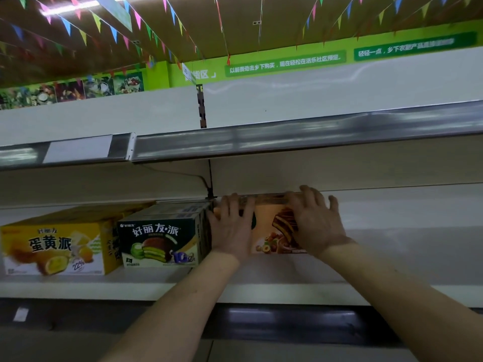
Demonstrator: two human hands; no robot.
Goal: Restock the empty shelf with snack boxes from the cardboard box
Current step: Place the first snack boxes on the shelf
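Pressing flat against an orange chocolate-pie box [268, 232], both hands look set to seat it on the white shelf [392, 259], just right of a green Orion pie box [159, 241]. That box in turn stands beside a yellow egg-yolk pie box [52, 246]. The orange box stands upright with its printed face outward, probably so shoppers can read it, and sits close against the green one so that the row runs on without a gap. The left hand [231, 226] lies over the box's left end, fingers fairly straight and together, reaching up to its top edge, with the thumb toward the green box. The right hand [317, 223] covers the upper right corner with its fingers spread wide. Neither hand is wrapped around the box; they bracket it from both ends, which suits sliding and squaring it rather than lifting. Whether the fingertips hook over the top edge is hard to tell in the dim space under the upper shelf [287, 138]. To the right the shelf board is bare, so I judge the restocking is at an early stage. The cardboard box that supplies the snacks is out of view.
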